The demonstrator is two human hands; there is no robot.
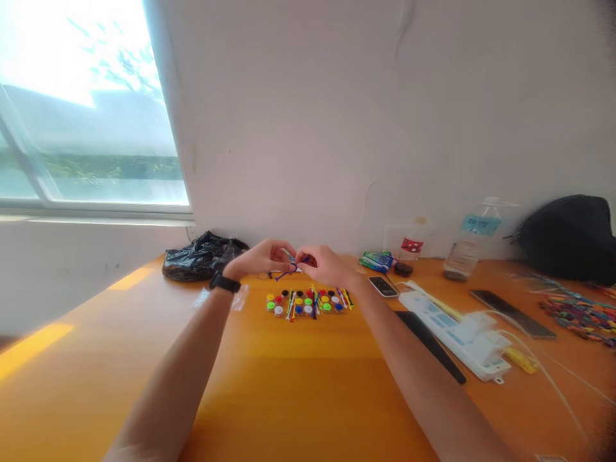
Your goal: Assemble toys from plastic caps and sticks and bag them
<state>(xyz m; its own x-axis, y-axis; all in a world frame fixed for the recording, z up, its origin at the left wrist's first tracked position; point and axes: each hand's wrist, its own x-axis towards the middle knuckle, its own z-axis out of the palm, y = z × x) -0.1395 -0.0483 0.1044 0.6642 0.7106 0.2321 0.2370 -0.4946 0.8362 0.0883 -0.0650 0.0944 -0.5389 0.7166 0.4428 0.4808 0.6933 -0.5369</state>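
Observation:
My left hand (269,256), with a black band on its wrist, is closed in a pinch above the far part of the wooden table. Close beside it, almost fingertip to fingertip, my right hand (321,263) is pinched too. Between them runs a thin dark blue strip (285,274), bent, with one end hanging below the left fingertips. Whether it is a cord or a plastic tie is too small to tell. Below the hands lie several small round pots with coloured lids (308,309). Among these are bundles of thin coloured strips (291,305).
A black plastic bag (205,253) and clear packets (239,298) lie left. Rightward are a green packet (378,260), bottles (464,247), a white device (384,287), a power strip (447,330) with cables, a phone (513,313), colourful pieces (580,311) and a black bag (570,237).

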